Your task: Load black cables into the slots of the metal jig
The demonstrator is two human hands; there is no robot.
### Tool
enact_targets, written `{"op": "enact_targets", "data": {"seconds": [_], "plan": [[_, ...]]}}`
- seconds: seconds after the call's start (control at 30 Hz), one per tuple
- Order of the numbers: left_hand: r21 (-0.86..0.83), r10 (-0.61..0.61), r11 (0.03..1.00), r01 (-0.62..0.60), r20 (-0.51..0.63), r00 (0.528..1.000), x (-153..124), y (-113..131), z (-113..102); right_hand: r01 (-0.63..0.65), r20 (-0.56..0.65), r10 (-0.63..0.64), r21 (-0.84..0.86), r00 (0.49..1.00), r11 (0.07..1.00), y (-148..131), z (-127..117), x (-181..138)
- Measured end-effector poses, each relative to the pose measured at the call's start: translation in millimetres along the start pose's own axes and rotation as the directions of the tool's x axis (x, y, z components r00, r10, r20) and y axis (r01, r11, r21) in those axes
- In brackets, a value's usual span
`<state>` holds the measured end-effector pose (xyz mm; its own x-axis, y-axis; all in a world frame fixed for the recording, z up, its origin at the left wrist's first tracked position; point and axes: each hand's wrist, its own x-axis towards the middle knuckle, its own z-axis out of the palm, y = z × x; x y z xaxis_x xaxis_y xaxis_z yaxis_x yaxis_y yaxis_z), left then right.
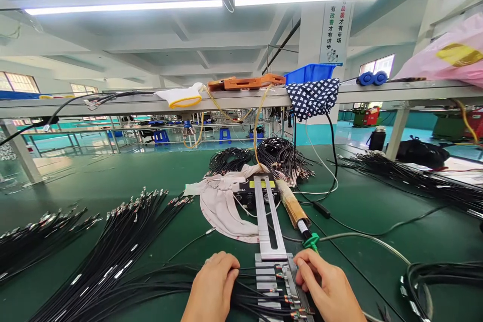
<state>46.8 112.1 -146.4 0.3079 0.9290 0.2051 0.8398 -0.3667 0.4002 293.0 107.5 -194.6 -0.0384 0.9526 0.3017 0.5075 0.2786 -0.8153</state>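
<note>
My left hand (216, 284) lies at the bottom centre with its fingers curled over several black cables (249, 294) that run across a slotted metal jig (269, 241). My right hand (328, 289) rests on the jig's right side, its fingertips pinched together on the cable ends with metal terminals (292, 302). A soldering iron with a wooden handle (294, 209) lies just beyond my right hand, tip toward the jig.
Bundles of black cables (124, 241) fan over the green table on the left. More coils (281, 158) lie behind a white cloth (222, 206) and a small black control box (249, 196). Cables (407, 176) spread at right. An overhead shelf (241, 100) holds a blue bin.
</note>
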Motion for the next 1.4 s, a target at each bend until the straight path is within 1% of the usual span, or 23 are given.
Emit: {"op": "enact_targets", "data": {"seconds": [0.07, 0.13, 0.2, 0.23, 0.33, 0.4, 0.47, 0.57, 0.67, 0.73, 0.8, 0.87, 0.93, 1.0, 1.1, 1.27, 1.4], "plan": [[-0.036, -0.004, 0.999, 0.004, 0.003, 1.0, -1.4, -1.5, -2.7, 0.042, 0.018, -0.041, -0.042, 0.999, 0.998, -4.0, 1.6, -1.6], [-0.044, 0.01, 0.999, -0.009, 0.042, 0.999, -3.0, -5.6, -4.0, 0.098, 0.04, -0.094, -0.096, 0.995, 0.991, -7.5, 3.6, -2.7], [-0.055, 0.054, 0.997, -0.049, 0.085, 0.995, -4.0, -11.8, -3.3, 0.113, 0.092, -0.106, -0.077, 0.99, 0.991, -10.1, 5.3, -2.8], [-0.071, 0.092, 0.994, -0.084, 0.105, 0.99, -4.2, -15.1, -2.3, 0.087, 0.128, -0.082, -0.031, 0.988, 0.996, -11.1, 5.9, -2.7], [-0.125, 0.195, 0.976, -0.177, 0.15, 0.969, -3.0, -22.5, 1.9, -0.062, 0.254, 0.03, 0.116, 0.967, 0.991, -13.2, 6.4, -2.2], [-0.137, 0.192, 0.975, -0.173, 0.138, 0.972, -1.4, -23.6, 4.7, -0.114, 0.294, 0.069, 0.142, 0.953, 0.983, -13.5, 6.7, -2.5], [-0.105, 0.155, 0.984, -0.143, 0.114, 0.981, 0.0, -21.9, 6.4, -0.128, 0.305, 0.081, 0.14, 0.949, 0.982, -12.9, 7.2, -3.3], [0.009, 0.12, 0.992, -0.122, 0.147, 0.982, 0.5, -16.5, 5.0, -0.114, 0.253, 0.076, 0.139, 0.964, 0.984, -11.6, 8.1, -4.3], [0.056, 0.102, 0.992, -0.114, 0.19, 0.977, -0.3, -11.5, -0.3, -0.033, 0.158, 0.02, 0.08, 0.987, 0.996, -11.9, 8.0, -4.5], [0.041, 0.096, 0.993, -0.108, 0.223, 0.97, -0.5, -9.8, -3.7, -0.013, 0.17, 0.004, 0.049, 0.986, 0.999, -12.9, 7.7, -4.8], [0.035, 0.1, 0.993, -0.111, 0.229, 0.968, -0.4, -9.3, -5.8, -0.038, 0.201, 0.025, 0.059, 0.979, 0.998, -13.8, 7.9, -5.3], [0.014, 0.106, 0.994, -0.111, 0.194, 0.975, 0.1, -9.6, -6.5, -0.073, 0.199, 0.055, 0.086, 0.979, 0.994, -13.9, 8.3, -5.7], [-0.043, 0.095, 0.995, -0.09, 0.134, 0.986, 0.9, -10.4, -6.1, -0.094, 0.164, 0.078, 0.094, 0.983, 0.991, -13.1, 8.0, -5.7], [-0.095, 0.079, 0.993, -0.07, 0.092, 0.993, 2.2, -11.4, -5.0, -0.103, 0.134, 0.091, 0.081, 0.987, 0.991, -11.4, 6.7, -4.7], [-0.124, 0.081, 0.99, -0.074, 0.052, 0.995, 4.3, -12.4, -2.7, -0.112, 0.098, 0.107, 0.056, 0.989, 0.992, -8.5, 4.1, -2.5], [-0.127, 0.072, 0.99, -0.067, 0.036, 0.997, 5.2, -12.5, -0.8, -0.115, 0.073, 0.113, 0.029, 0.991, 0.993, -5.1, 3.0, -1.4], [-0.072, 0.114, 0.991, -0.115, -0.018, 0.993, 3.8, -15.5, 0.0, -0.115, 0.036, 0.115, -0.011, 0.993, 0.993, -3.5, 1.9, -1.4]]}}
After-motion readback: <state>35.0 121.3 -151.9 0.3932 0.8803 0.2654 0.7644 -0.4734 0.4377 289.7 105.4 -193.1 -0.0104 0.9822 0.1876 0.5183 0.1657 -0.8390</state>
